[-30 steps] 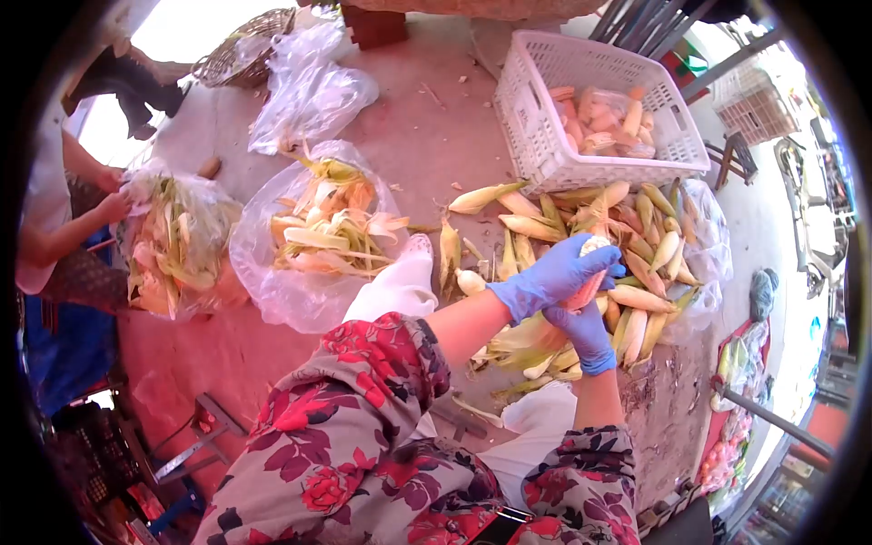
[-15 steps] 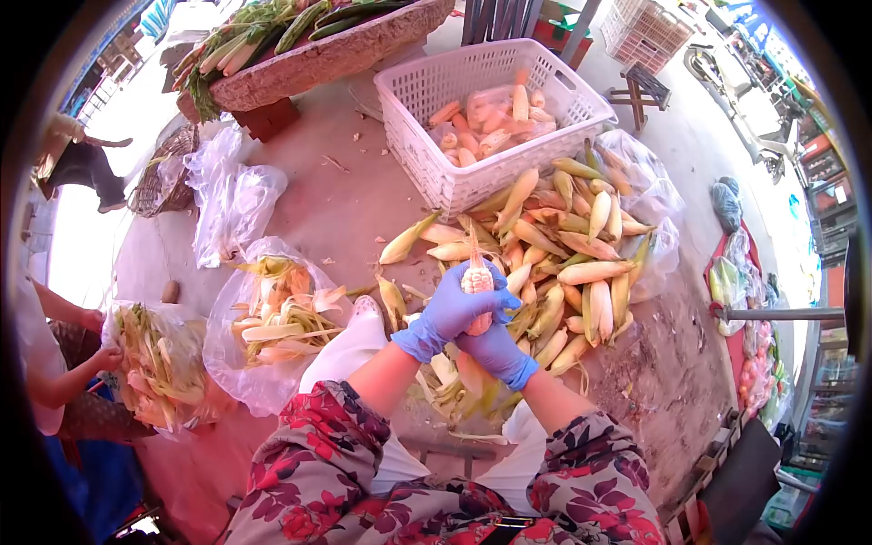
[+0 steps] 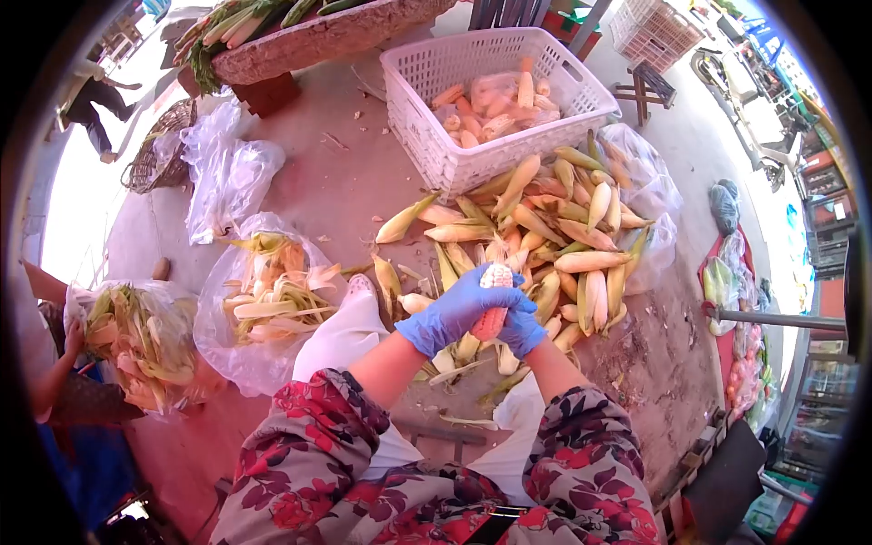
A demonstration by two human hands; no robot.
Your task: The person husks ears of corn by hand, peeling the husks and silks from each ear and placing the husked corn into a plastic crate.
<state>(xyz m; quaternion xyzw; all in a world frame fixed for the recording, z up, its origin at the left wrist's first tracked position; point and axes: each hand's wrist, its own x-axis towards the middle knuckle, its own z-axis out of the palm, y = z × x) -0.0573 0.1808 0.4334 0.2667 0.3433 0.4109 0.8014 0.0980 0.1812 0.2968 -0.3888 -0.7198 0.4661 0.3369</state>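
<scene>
Left hand [image 3: 461,311] clamped round husked corn cob [image 3: 491,320], long axis near-vertical in view, upper end toward white crate [image 3: 413,127], right hand [image 3: 524,329] alongside, its grip I cannot tell.

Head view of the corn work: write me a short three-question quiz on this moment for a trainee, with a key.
1. True or false: the left hand and right hand both wear blue gloves.
2. The plastic crate holds: A) leafy greens, B) peeled cobs, C) shoes.
3. Which is nearer the held cob: the crate or the pile of unpeeled ears?

Key: 1. True. 2. B. 3. The pile of unpeeled ears.
</scene>
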